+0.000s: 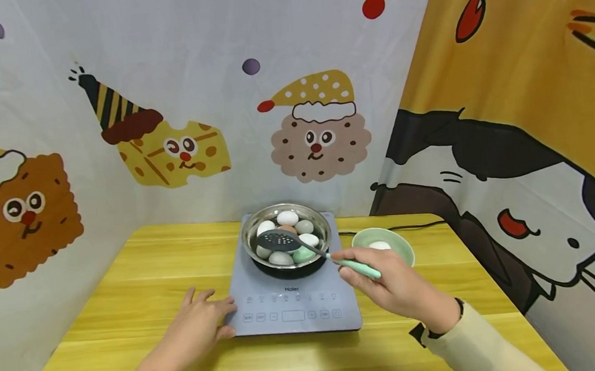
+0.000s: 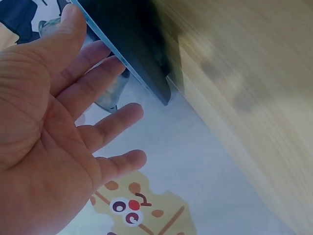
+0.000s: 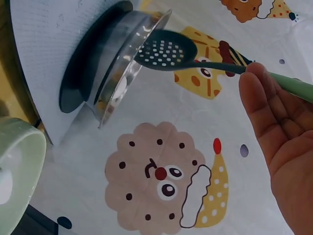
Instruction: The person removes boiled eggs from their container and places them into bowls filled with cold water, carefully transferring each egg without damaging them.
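In the head view my right hand (image 1: pixel 383 280) grips the mint-green handle of a slotted spoon (image 1: pixel 353 265). Its dark perforated bowl is over the eggs (image 1: pixel 281 259) in a steel pan (image 1: pixel 324 223); the right wrist view has the spoon's head (image 3: pixel 168 49) just above the pan's rim, with nothing seen on it. The eggs are white, grey, brown and pale green. Under the pan is a grey Haier induction cooker (image 1: pixel 258 284). My left hand (image 1: pixel 195 327) rests at the cooker's front left edge, fingers spread and touching its side (image 2: pixel 127 63).
Right of the cooker stands a pale green bowl (image 1: pixel 402 244) with a white egg (image 1: pixel 380 245) inside. A black cord (image 1: pixel 416 225) runs behind it along the yellow wooden table (image 1: pixel 167 260). Cartoon-printed cloth (image 1: pixel 187 54) hangs behind and at the sides.
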### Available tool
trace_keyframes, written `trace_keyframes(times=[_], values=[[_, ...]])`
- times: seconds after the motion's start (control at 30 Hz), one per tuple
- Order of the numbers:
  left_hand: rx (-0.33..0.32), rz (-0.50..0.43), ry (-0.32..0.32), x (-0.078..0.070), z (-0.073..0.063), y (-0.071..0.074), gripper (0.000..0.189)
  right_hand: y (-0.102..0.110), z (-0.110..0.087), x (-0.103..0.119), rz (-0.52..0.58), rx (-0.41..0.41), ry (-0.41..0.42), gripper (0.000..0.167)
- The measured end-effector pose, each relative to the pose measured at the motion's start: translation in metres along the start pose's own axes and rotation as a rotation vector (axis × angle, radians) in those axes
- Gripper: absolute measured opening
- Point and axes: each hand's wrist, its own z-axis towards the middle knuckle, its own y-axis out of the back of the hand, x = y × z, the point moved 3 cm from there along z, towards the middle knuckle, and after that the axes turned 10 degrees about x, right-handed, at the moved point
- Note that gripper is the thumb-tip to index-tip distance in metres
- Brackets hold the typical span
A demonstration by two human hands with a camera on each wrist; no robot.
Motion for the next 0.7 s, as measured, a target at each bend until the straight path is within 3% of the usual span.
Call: trace_keyframes(times=[0.2, 0.27, 0.37, 0.5, 0.6, 0.7], values=[[-0.023, 0.019, -0.014, 0.001, -0.002, 0.000, 0.049, 0.006, 0.012, -0.005, 0.057, 0.023, -0.022, 0.031], [-0.034, 0.033, -0.019, 0.001, -0.002, 0.000, 0.049, 0.006, 0.014, -0.002, -0.003, 0.024, 0.012, 0.028], [-0.053, 0.058, -0.023, 0.002, -0.004, -0.001, 0.049, 0.002, 0.016, 0.008, -0.175, 0.024, 0.113, 0.022], [-0.059, 0.068, -0.022, 0.002, -0.004, -0.001, 0.047, -0.008, 0.015, 0.024, -0.391, 0.016, 0.256, 0.033], [-0.042, 0.047, -0.014, 0.002, -0.004, -0.001, 0.046, -0.012, 0.015, 0.029, -0.447, -0.001, 0.290, 0.036], [-0.016, 0.013, -0.006, 0.001, -0.003, -0.001, 0.045, -0.012, 0.013, 0.027, -0.424, -0.034, 0.248, 0.038]])
